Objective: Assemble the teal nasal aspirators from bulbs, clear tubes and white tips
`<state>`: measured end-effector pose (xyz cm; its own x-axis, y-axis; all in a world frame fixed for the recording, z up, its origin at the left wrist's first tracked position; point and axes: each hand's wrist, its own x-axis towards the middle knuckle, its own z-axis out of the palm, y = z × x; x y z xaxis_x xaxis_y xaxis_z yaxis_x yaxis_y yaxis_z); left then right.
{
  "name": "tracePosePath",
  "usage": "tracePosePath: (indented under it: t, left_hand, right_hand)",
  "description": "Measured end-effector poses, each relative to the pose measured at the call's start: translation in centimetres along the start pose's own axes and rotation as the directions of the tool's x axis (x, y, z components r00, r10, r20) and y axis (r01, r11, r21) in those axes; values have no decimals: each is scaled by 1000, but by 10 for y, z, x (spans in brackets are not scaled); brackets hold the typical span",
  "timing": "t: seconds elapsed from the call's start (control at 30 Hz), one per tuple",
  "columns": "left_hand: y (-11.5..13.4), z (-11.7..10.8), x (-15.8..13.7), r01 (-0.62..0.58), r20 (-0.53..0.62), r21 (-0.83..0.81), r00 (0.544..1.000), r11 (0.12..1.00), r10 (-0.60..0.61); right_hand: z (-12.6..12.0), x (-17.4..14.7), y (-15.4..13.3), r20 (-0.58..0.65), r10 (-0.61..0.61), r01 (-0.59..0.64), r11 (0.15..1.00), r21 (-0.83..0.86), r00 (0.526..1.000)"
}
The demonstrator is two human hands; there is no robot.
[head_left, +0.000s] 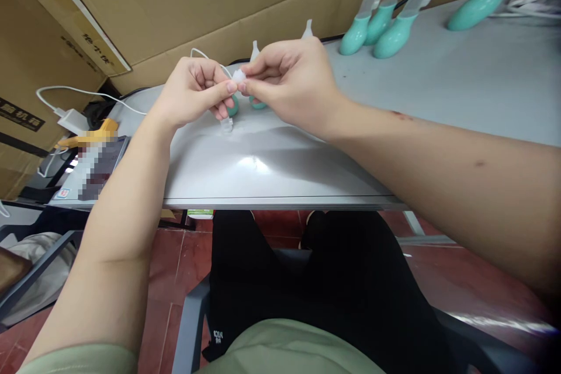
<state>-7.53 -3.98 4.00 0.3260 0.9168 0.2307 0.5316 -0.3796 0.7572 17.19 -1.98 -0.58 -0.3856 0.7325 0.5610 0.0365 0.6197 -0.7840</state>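
A small translucent white piece point(239, 75) is pinched between the fingertips of both hands, above the table. My left hand point(195, 90) grips it from the left with thumb and finger, its other fingers curled. From the other side, my right hand point(295, 79) closes thumb and forefinger on it. Under the left fingers a clear plastic part point(227, 124) shows; whether they hold it I cannot tell. Partly hidden behind the hands are a teal bulb point(234, 106), another teal bulb point(258, 104) and a white nozzle tip point(255, 51).
Several teal bulb aspirators point(394, 35) with clear necks and white tips stand at the back right of the grey table point(280, 178). Cardboard point(219, 0) walls the back. To the left lie a white charger point(72, 121) with its cable, a yellow tool point(94, 134) and a blurred-out flat item.
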Motion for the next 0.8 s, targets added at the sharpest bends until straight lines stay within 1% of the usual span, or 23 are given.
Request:
tracePosePath:
  t: [0.17,0.3,0.43,0.6,0.67,0.73,0.8]
  left_hand:
    - [3,1,-1,-13,19,-53,1000,999,14]
    - [5,1,-2,-10,7,-62,1000,998,10]
    - [5,0,-3,-11,2,-70,1000,997,11]
    - [1,1,-1,-23,20,-120,999,992,26]
    - [-3,2,2,-35,5,-138,999,990,36]
    - [-7,3,4,-54,-14,-159,999,986,53]
    - [-10,4,5,-68,-24,-175,998,982,64]
  right_hand:
    - [-3,1,-2,54,-20,25,995,-95,998]
    - [-6,1,-3,115,6,11,989,-144,993]
    - [-5,1,-3,87,30,-28,999,-34,996]
    - [2,0,2,54,-31,30,999,17,998]
    - [5,0,6,-1,-33,33,998,58,999]
    - [5,2,9,-32,-33,36,995,97,999]
    - [3,3,10,2,-29,28,996,80,1000]
